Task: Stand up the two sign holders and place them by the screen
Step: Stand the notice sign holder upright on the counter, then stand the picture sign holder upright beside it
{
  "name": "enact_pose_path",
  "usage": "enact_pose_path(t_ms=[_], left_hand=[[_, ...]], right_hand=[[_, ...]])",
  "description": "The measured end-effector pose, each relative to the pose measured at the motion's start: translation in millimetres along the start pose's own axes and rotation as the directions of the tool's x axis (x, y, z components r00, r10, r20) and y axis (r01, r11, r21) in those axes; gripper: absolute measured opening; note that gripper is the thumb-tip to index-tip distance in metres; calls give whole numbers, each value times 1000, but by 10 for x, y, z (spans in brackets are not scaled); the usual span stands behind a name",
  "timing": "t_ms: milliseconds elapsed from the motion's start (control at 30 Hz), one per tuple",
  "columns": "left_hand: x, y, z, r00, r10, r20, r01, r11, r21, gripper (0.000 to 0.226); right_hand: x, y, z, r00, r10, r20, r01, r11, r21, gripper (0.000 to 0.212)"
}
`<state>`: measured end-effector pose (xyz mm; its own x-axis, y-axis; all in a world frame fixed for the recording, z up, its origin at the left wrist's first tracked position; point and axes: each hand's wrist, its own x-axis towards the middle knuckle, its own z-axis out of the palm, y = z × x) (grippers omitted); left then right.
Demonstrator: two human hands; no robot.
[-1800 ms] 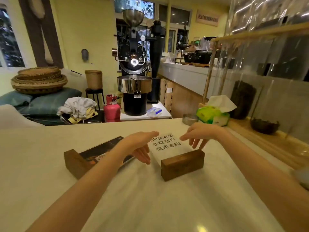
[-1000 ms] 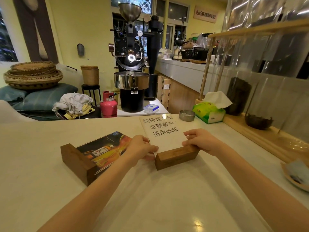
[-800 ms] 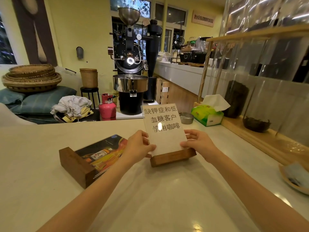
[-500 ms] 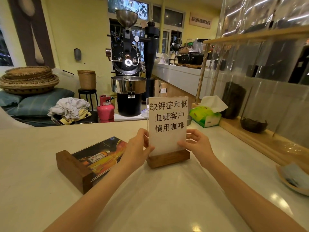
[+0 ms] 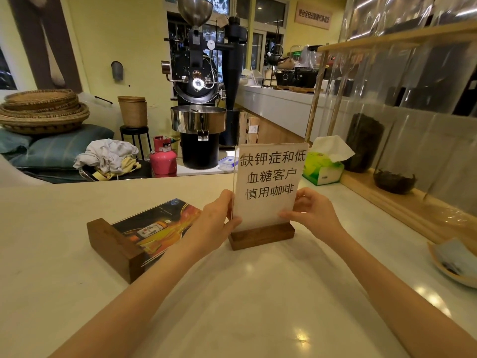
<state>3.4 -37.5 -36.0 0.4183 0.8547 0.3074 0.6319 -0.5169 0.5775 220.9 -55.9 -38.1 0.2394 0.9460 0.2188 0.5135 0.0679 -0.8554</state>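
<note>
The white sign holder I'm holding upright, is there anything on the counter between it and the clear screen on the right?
Nothing visible blocks the direct path. The white sign holder, gripped by left hand and right hand, faces bare counter toward the screen. The tissue box sits further back beside the screen.

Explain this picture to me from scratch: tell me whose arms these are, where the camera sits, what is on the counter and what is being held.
There is no machine here. A person wears a wide-angle camera on the head, so you look forward and down along that person's own bare arms.

The left hand and right hand grip the two side edges of a white sign holder, a clear panel with printed Chinese text in a wooden base. It stands upright on the pale counter.

To its left, a second sign holder with a colourful picture lies flat, untouched. Further right are a green tissue box and a clear screen on a wooden frame. A coffee roaster stands behind the counter.
</note>
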Motion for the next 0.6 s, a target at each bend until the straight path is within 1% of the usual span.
enact_pose_path(t_ms=[67,133,200,267,300,333,400,433,500,533,600], left_hand=[[25,23,-66,999,-22,49,22,1000,3,27],[66,50,-241,989,-51,138,49,999,14,33],[85,57,-525,970,-86,227,84,996,17,41],[59,34,-839,964,-82,253,92,995,-29,38],[37,6,-983,966,-76,246,91,995,-51,34],[10,-41,-1112,969,-79,234,97,993,-68,31],[-26,-164,-1309,970,-108,219,130,988,-87,25],[-46,-249,-1395,967,-136,214,157,984,-86,23],[-81,-431,-1525,959,-209,191,227,971,-75,19],[-95,-526,-1565,956,-244,163,258,964,-69,19],[-108,-713,-1594,952,-294,88,299,953,-45,22]], right_hand=[[-14,-61,-20,1000,1,-12,-3,979,-205,44],[-72,-145,-31,999,7,-53,-25,934,-357,39],[-153,-264,-13,999,-7,-50,-15,900,-436,27],[-255,-414,58,999,-10,52,31,904,-427,18],[-310,-490,126,992,-5,122,51,927,-372,15],[-367,-569,216,982,1,189,53,958,-281,12],[-442,-667,424,961,11,278,3,999,-49,9],[-455,-696,551,951,14,308,-34,998,57,9],[-461,-742,798,924,48,378,-141,965,222,9],[-451,-764,915,902,85,423,-223,931,288,9],[-415,-805,1133,821,198,535,-442,814,378,17]])
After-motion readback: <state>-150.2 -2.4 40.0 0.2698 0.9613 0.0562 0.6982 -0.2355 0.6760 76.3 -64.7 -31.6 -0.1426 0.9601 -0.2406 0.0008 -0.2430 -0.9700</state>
